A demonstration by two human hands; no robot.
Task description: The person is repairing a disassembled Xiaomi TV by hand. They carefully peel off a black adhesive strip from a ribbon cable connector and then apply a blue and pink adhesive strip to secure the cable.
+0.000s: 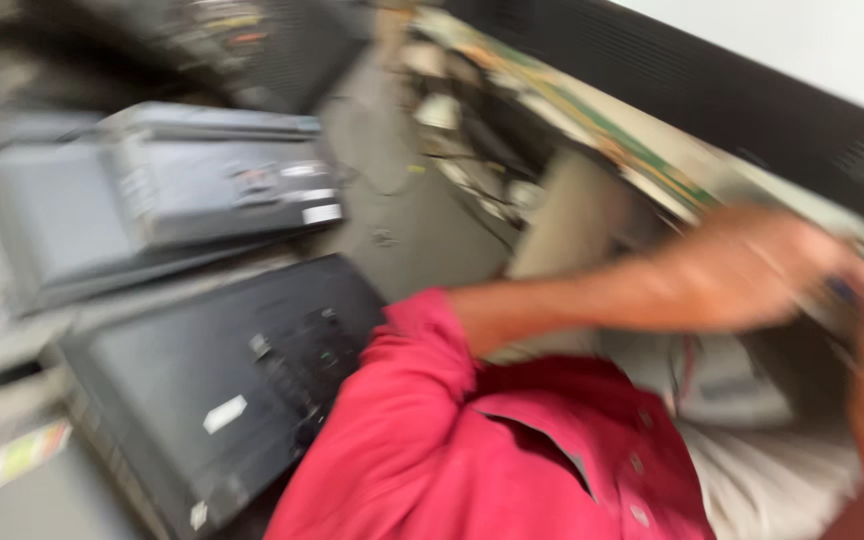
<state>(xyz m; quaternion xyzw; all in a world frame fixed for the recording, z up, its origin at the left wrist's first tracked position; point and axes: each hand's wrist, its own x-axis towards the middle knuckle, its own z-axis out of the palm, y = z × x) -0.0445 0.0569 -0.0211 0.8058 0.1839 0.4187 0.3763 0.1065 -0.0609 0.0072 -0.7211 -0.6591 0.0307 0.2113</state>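
At right edge, left hand [752, 268] on blurred flat panel [652, 165], green-striped, dark-backed; grip unclear.

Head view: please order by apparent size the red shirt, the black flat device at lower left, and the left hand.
1. Red shirt, though nearest the camera.
2. Black flat device.
3. Left hand, blurred.
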